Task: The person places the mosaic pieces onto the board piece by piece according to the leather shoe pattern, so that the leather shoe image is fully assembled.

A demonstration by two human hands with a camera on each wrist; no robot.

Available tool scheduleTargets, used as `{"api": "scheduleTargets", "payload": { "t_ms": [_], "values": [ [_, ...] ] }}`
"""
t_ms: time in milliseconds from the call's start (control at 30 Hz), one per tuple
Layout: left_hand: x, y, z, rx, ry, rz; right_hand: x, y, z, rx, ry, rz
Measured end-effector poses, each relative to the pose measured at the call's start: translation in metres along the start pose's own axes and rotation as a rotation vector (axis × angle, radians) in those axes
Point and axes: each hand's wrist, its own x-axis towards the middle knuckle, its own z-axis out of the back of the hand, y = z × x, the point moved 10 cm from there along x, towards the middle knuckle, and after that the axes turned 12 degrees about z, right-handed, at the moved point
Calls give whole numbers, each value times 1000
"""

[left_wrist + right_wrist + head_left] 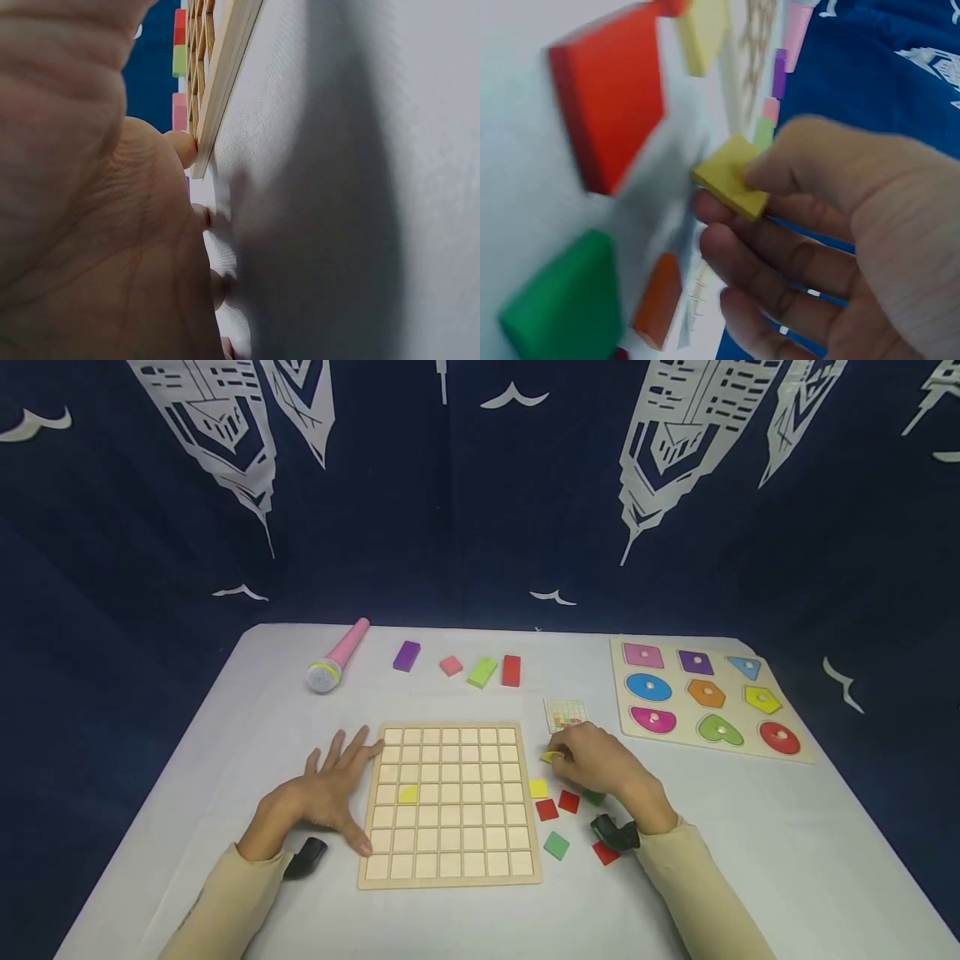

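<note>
- Right hand point(602, 762), right of centre in my head view: thumb and fingers pinching one yellow tile.
- Yellow tile point(731, 176): mid-frame in my right wrist view, held above the white table point(180, 827).
- Left hand point(330, 789), left of centre: fingers spread, grasping nothing, touching the board's left edge.
- Wooden grid board point(450, 884), lower centre: one yellow piece point(408, 794) with a curved edge, second column, third row down.
- Loose tiles beside its right edge: yellow square point(538, 788), red ones point(547, 810), green ones point(557, 846).
- Pattern card point(565, 714): just beyond the right hand.
- Shape puzzle point(686, 722): right of frame.
- Upper middle: pink toy microphone point(337, 656), then purple point(407, 656), pink point(451, 666), lime point(482, 672) and red blocks point(512, 671).
</note>
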Motion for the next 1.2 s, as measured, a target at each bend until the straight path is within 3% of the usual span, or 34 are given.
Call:
{"api": "scheduleTargets", "payload": {
  "t_ms": [100, 233, 467, 567, 1200],
  "values": [
    [1, 0, -1, 4, 2, 1, 2, 6, 3, -42, -74, 24],
    [1, 1, -1, 6, 5, 5, 3, 24, 7, -14, -141, 89],
    [0, 1, 1, -2, 4, 2, 14, 73, 3, 122, -137, 324],
    [-1, 1, 1, -6, 3, -1, 20, 85, -1, 160, -143, 376],
    [0, 1, 2, -7, 4, -16, 54, 128, -38, 345, -20, 350]
  ]
}}
